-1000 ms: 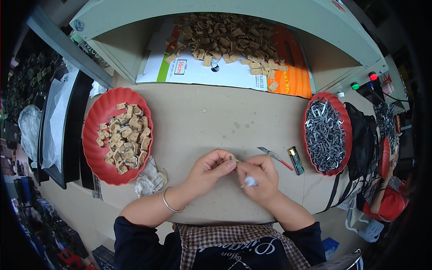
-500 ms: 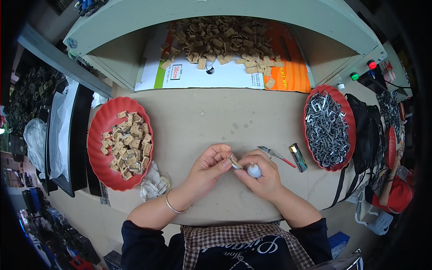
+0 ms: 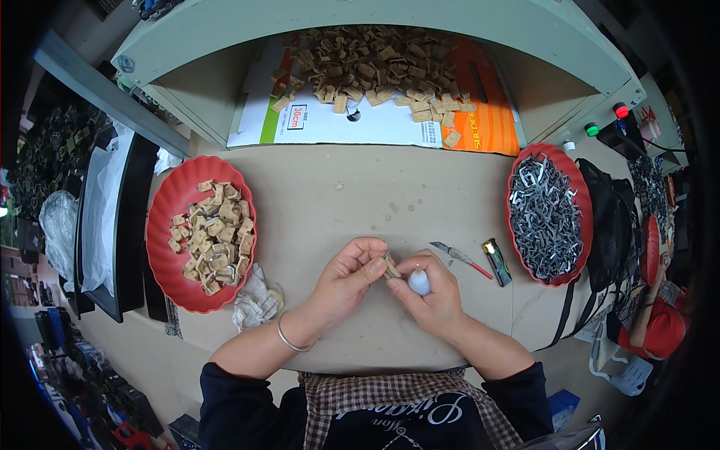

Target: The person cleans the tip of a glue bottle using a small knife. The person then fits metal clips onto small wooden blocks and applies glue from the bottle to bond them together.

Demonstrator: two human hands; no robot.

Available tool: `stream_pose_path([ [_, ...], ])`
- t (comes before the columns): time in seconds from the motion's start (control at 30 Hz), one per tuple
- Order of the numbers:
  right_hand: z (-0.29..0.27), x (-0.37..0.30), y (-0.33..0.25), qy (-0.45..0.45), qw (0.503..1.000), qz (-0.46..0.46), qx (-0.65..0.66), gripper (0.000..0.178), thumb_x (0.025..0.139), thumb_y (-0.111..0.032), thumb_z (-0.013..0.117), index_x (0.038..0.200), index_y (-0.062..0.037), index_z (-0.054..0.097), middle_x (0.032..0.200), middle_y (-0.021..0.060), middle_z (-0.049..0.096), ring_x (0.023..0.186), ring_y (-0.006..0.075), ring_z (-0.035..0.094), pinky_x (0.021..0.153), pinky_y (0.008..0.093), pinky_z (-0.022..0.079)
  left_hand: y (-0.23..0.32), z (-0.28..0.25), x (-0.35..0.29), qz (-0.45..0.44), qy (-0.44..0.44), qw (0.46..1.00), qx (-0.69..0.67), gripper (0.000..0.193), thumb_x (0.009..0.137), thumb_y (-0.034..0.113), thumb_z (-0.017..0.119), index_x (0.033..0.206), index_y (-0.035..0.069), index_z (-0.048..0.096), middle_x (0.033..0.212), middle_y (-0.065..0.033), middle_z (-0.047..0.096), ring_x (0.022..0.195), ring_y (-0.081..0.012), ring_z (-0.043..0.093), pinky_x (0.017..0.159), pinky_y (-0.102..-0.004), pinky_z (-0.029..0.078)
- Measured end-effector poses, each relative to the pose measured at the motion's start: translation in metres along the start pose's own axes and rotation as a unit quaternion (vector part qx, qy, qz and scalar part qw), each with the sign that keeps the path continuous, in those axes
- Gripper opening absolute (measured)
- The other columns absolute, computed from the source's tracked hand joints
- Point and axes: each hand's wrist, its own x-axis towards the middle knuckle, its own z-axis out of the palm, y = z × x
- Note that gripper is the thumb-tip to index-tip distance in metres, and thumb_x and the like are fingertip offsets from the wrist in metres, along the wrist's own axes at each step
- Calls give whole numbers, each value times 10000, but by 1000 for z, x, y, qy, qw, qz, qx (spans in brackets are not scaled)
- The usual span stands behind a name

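Observation:
Between the thumb and fingers of my left hand (image 3: pixel 346 279) is a small tan leather-like piece (image 3: pixel 391 267), held above the table in front of me. My right hand (image 3: pixel 436 300) is curled around a small pale squeeze bottle (image 3: pixel 419 282) with its tip upward. The thumb and fingertips of this hand also touch the tan piece's near end. The fingers cover much of the piece, so its far side cannot be made out. Just right of my right hand lie a craft knife (image 3: pixel 466 259) with a red handle and a dark, gold-topped lighter-like object (image 3: pixel 496 262).
On the left, a red scalloped bowl (image 3: pixel 159 247) holds many tan pieces; a crumpled cloth (image 3: pixel 256 301) lies beside it. Another red bowl (image 3: pixel 583 225), on the right, holds grey metal clips (image 3: pixel 544 217). Under the shelf, loose tan pieces (image 3: pixel 367 67) cover cardboard (image 3: pixel 330 135). A person (image 3: pixel 664 319) in red is far right.
The tan piece has turned slightly between my fingers. My right hand and the bottle have shifted a little up and left. The whole view has moved slightly.

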Motion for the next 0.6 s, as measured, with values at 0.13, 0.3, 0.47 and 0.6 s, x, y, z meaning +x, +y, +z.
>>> stream_pose_path([
  [0.13, -4, 2, 3, -32, 999, -17, -25, 221, 722, -92, 698, 844, -41, 521, 804, 82, 555, 677, 213, 572, 574, 281, 460, 2, 2, -1, -5, -2, 1000, 19, 228, 864, 78, 539, 1087, 79, 492, 888, 8, 534, 843, -110, 522, 766, -255, 415],
  [0.3, -7, 2, -1, -63, 998, 3, -8, 181, 723, -71, 688, 813, -41, 534, 765, 64, 537, 654, 162, 533, 575, 252, 421, -1, 1, -1, 4, -11, 999, 33, 233, 868, 75, 533, 1097, 73, 486, 871, -1, 535, 834, -103, 521, 750, -241, 416],
  [0.47, -6, 2, -3, -65, 998, 9, -7, 163, 732, -63, 676, 796, -37, 529, 752, 65, 528, 639, 159, 519, 569, 251, 413, -5, 0, 0, 19, -21, 998, 62, 252, 877, 83, 522, 1123, 55, 474, 892, -21, 548, 853, -104, 520, 763, -244, 420],
  [0.6, -5, 4, -1, -44, 999, 5, -11, 168, 743, -85, 675, 810, -37, 529, 769, 71, 537, 659, 178, 538, 570, 267, 430, 0, 5, -1, -12, -4, 1000, 19, 256, 886, 94, 509, 1136, 49, 476, 937, -32, 561, 909, -115, 526, 812, -258, 424],
])
